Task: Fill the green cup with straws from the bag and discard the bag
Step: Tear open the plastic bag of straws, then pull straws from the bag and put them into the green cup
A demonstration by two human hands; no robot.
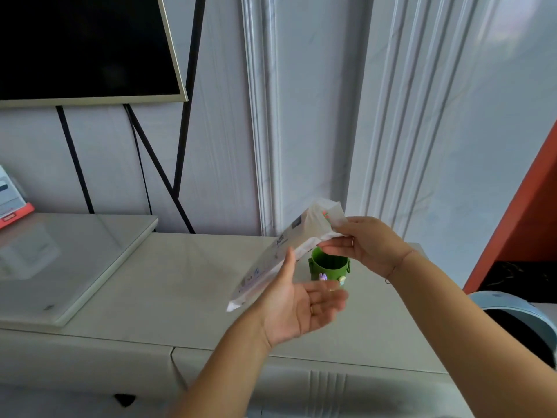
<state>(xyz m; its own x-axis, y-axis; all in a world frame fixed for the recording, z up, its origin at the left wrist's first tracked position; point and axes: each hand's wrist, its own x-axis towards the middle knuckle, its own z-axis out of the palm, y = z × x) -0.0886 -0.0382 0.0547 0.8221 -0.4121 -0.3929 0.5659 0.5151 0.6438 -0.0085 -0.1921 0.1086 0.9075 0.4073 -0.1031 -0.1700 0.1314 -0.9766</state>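
Note:
A small green cup (329, 264) with little figures on its front stands on the pale countertop (180, 276). Above and left of it a long white bag of straws (280, 251) hangs tilted, its upper end to the right. My right hand (361, 242) pinches that upper end just above the cup's rim. My left hand (297, 309) is palm up with fingers spread beside the bag's lower part, its thumb against the bag. The straws inside the bag cannot be made out.
A raised glass-topped slab (60, 267) takes up the counter's left side, with a red-edged box (12, 200) at the far left. A dark screen (84, 46) hangs above. A round bin with a pale rim (518, 312) stands at the right, below an orange panel (530, 212).

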